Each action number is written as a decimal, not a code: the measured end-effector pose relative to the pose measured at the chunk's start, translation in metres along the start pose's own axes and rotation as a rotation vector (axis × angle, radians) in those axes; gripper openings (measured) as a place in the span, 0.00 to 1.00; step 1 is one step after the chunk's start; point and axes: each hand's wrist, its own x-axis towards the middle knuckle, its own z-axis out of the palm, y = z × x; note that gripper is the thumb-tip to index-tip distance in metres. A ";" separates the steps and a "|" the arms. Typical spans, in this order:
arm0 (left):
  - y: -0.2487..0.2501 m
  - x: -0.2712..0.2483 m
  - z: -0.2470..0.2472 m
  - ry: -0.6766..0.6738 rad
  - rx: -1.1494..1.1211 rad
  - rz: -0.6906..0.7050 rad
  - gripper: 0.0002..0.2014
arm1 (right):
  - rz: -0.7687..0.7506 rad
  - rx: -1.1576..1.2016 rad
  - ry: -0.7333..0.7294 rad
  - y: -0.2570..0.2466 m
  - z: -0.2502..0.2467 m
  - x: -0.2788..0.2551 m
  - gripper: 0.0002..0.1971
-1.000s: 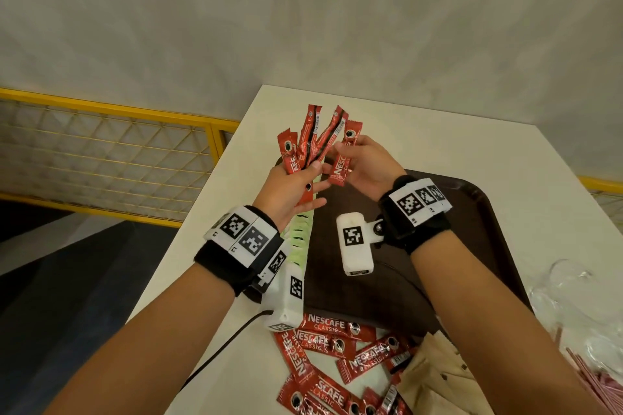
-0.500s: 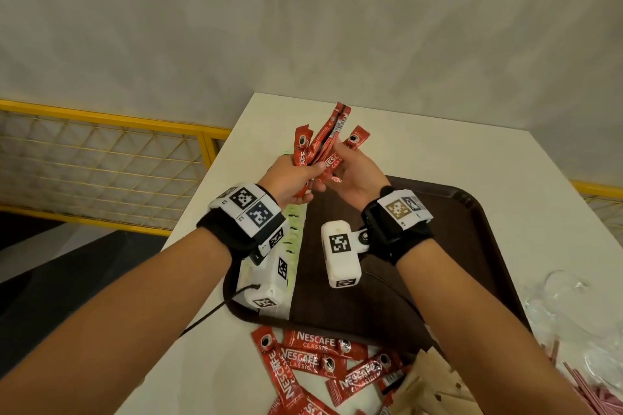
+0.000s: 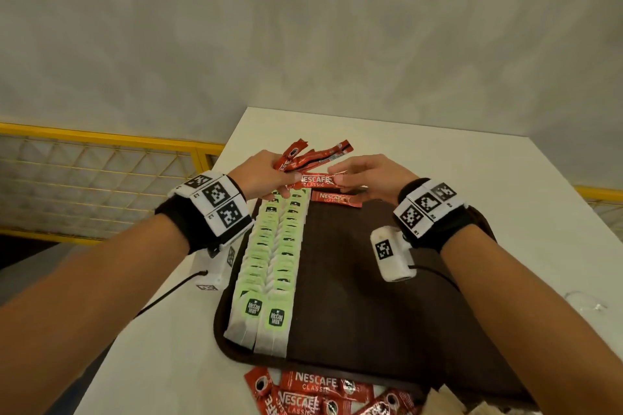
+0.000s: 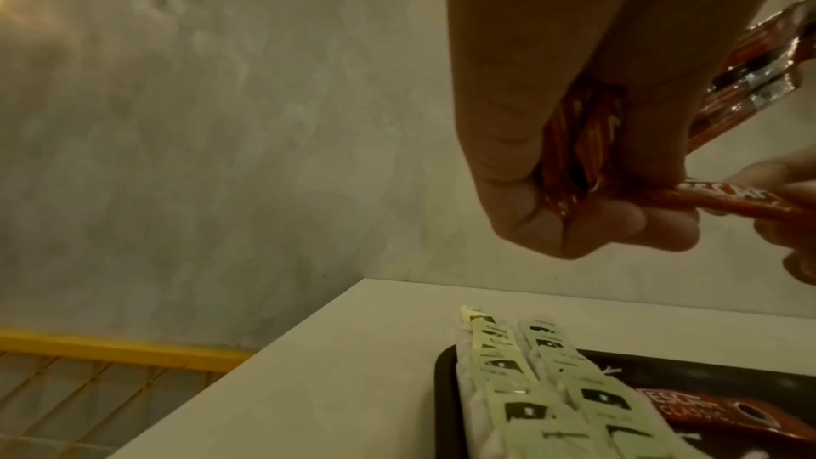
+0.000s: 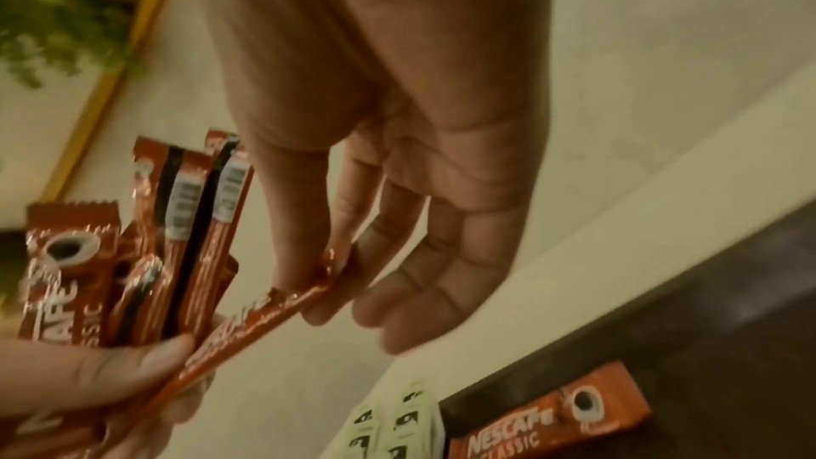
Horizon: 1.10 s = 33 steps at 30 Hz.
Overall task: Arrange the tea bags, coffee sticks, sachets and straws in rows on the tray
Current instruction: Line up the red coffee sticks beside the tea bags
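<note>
Red coffee stick (image 3: pixel 335 199) now lies on tray (image 3: pixel 354 280); hands lowered.

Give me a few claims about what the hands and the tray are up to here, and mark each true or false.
1. The left hand holds a bunch of coffee sticks. True.
2. Three rows of tea bags lie on the tray. False: two rows of tea bags, along the left side of the tray.
3. One coffee stick already lies on the tray. True.
4. The right hand is empty. False: it pinches the end of a single stick.
5. Loose coffee sticks lie on the table by the tray's near edge. True.
</note>
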 end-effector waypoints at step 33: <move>-0.014 -0.007 -0.013 -0.117 -0.354 -0.115 0.09 | 0.053 -0.741 0.464 0.045 0.000 0.046 0.07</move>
